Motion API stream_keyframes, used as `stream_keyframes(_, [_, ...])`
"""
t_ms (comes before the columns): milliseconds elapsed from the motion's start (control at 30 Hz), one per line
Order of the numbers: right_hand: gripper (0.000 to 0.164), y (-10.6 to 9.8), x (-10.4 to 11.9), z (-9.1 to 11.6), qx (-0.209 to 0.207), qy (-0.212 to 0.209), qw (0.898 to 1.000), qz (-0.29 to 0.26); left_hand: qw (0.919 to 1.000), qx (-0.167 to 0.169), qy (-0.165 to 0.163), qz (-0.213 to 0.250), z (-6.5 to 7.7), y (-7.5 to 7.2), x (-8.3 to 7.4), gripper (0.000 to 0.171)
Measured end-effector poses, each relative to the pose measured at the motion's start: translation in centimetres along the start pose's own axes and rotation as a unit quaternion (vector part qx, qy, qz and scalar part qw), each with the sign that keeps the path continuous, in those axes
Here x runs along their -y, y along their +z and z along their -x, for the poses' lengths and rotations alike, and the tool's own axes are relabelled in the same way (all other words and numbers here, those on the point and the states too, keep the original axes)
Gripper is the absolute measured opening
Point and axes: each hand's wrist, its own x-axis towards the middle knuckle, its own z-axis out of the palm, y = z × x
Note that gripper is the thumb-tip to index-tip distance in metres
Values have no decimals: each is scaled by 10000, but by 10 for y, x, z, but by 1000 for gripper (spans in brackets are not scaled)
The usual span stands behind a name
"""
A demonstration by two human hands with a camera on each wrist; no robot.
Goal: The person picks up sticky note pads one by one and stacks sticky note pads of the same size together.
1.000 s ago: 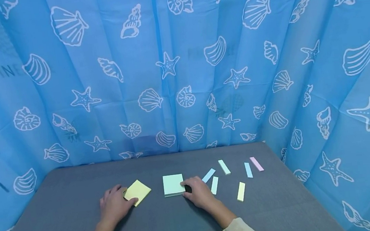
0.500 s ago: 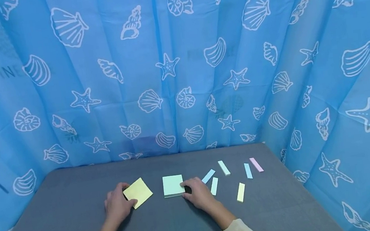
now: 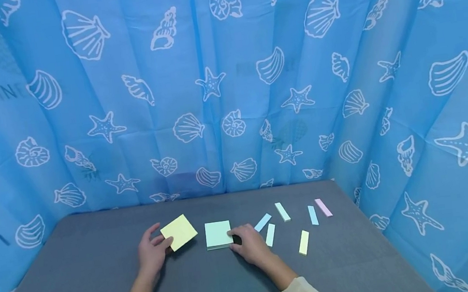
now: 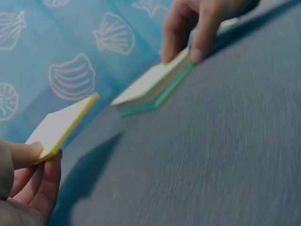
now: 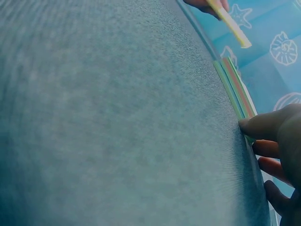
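Observation:
A square yellow sticky note pad (image 3: 179,233) is tilted and raised over the grey table, its shadow below it. My left hand (image 3: 152,254) pinches it by its near left edge, thumb on top and fingers beneath in the left wrist view. To the right lies a square stack of sticky note pads (image 3: 218,234), pale green on top. Its side shows green, orange and teal layers (image 4: 157,89) in the left wrist view. My right hand (image 3: 252,247) grips the stack's right edge between thumb and fingers.
Narrow sticky note strips lie right of my right hand: two blue (image 3: 263,222), two pale green (image 3: 283,212), one pink (image 3: 323,207) and one yellow (image 3: 304,243). A blue shell-print curtain (image 3: 210,95) stands behind and beside the grey table (image 3: 216,289).
My left hand has lifted the yellow pad from the table and carried it right and away from me, toward the stack. My right hand stays at the stack.

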Motion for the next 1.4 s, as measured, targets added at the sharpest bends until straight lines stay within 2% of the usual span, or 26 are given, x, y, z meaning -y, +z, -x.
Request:
stream_keyframes(100, [31, 0, 0, -1, 2, 36, 10000, 27, 9982, -71, -165, 568, -2, 12, -3, 59])
stream_keyframes(167, [31, 0, 0, -2, 29, 67, 10000, 38, 9966, -73, -263, 780, -3, 20, -6, 59])
stream_keyframes(300, [32, 1, 1, -4, 119, 120, 9998, 62, 9955, -35, -368, 876, -3, 36, -9, 58])
stream_keyframes(433, [32, 1, 3, -4, 124, 73, 9998, 99, 9962, 57, -376, 785, -3, 47, -7, 57])
stream_keyframes(533, [32, 2, 3, -4, 79, 10, 9999, 106, 9979, 157, -319, 546, -2, 52, -5, 56])
stream_keyframes(667, [32, 2, 3, -4, 78, 44, 9999, 90, 9994, 324, -47, -120, -1, 56, -4, 55])
stream_keyframes(833, [32, 2, 3, -4, 111, 121, 9998, 107, 9920, 552, 291, -1094, -1, 62, -5, 56])
stream_keyframes(933, [32, 2, 3, -4, 130, 142, 9998, 105, 9816, 674, 538, -1705, -2, 65, -6, 55])
stream_keyframes(1000, [33, 1, 3, -4, 128, 146, 9998, 98, 9715, 707, 715, -2148, -2, 67, -8, 54])
stream_keyframes(1100, [37, 1, 3, -4, 126, 213, 9997, 51, 9532, 727, 969, -2771, -2, 70, -11, 51])
stream_keyframes(1267, [51, 0, 3, -4, 143, 252, 9996, -3, 9269, 809, 1294, -3428, 2, 73, -15, 51])
stream_keyframes(1333, [52, -1, 3, -4, 173, 227, 9996, 75, 9145, 906, 1436, -3673, 5, 73, -17, 55])
stream_keyframes(1400, [52, -2, 3, -4, 222, 199, 9994, 202, 8984, 1049, 1671, -3924, 7, 73, -17, 59])
